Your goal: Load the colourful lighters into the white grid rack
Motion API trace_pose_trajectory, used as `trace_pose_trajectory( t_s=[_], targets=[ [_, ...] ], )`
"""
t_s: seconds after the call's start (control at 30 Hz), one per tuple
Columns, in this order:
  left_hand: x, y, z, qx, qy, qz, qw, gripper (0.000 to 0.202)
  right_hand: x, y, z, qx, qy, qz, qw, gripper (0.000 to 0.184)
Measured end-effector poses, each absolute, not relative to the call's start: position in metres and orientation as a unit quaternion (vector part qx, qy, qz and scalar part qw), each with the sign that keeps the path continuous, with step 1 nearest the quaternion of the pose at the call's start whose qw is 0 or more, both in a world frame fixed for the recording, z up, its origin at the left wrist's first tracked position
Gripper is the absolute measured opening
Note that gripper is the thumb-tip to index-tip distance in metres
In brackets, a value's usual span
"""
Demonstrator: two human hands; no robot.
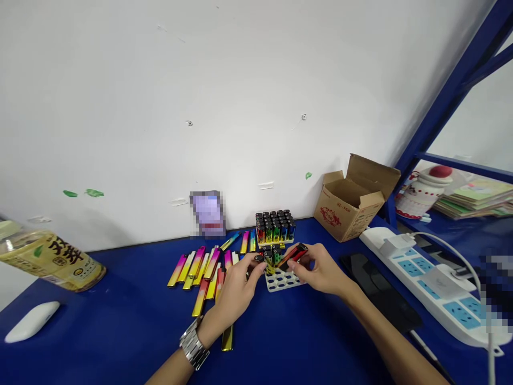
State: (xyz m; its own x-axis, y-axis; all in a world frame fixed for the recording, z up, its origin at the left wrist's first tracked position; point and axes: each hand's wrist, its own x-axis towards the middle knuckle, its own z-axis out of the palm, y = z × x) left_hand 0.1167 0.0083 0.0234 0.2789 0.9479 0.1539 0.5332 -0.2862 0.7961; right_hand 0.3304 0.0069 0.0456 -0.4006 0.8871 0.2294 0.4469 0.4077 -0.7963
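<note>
My right hand [320, 270] pinches a red lighter [293, 254], held tilted just above a white grid tray [282, 280] that holds a few upright lighters. My left hand [236, 286], with a metal watch on the wrist, is curled at the tray's left edge, fingertips on a small dark lighter [259, 260]. To the left lie several shiny multicoloured metal sleeves [200, 267] in a loose row on the blue table [120, 326]. Behind the tray stands a full tray of lighters [275, 226] against the wall.
An open cardboard box [352, 198] stands at the back right. A black phone [374, 286] and a white power strip [425, 283] lie to the right. A tea bottle [48, 259] and a white mouse [32, 321] are at the left. Blue shelving with books rises at the right.
</note>
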Motion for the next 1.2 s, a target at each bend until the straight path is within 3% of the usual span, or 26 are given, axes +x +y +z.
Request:
trace_pose_trajectory(
  t_s=[0.27, 0.4, 0.57, 0.7, 0.83, 1.03, 1.2],
  targets=[
    [0.120, 0.006, 0.015, 0.803, 0.479, 0.292, 0.200, 0.024, 0.327, 0.017, 0.027, -0.496, -0.827, 0.202, 0.172, 0.019],
    [0.120, 0.005, 0.012, 0.835, 0.464, 0.265, 0.129, 0.024, 0.325, 0.017, 0.023, -0.505, -0.832, 0.171, 0.153, 0.015],
    [0.122, 0.005, 0.013, 0.840, 0.459, 0.260, 0.128, 0.023, 0.324, 0.015, 0.034, -0.470, -0.822, 0.199, 0.253, 0.020],
    [0.123, 0.005, 0.010, 0.841, 0.458, 0.264, 0.117, 0.023, 0.325, 0.016, 0.032, -0.451, -0.739, 0.310, 0.394, 0.008],
    [0.123, 0.005, 0.009, 0.845, 0.456, 0.252, 0.118, 0.023, 0.325, 0.019, 0.026, -0.449, -0.655, 0.397, 0.461, 0.018],
    [0.120, 0.005, 0.014, 0.837, 0.475, 0.242, 0.126, 0.023, 0.324, 0.022, 0.024, -0.490, -0.625, 0.490, 0.360, 0.026],
    [0.119, 0.005, 0.013, 0.840, 0.470, 0.246, 0.119, 0.026, 0.324, 0.023, 0.026, -0.517, -0.734, 0.346, 0.273, 0.025]
  ],
)
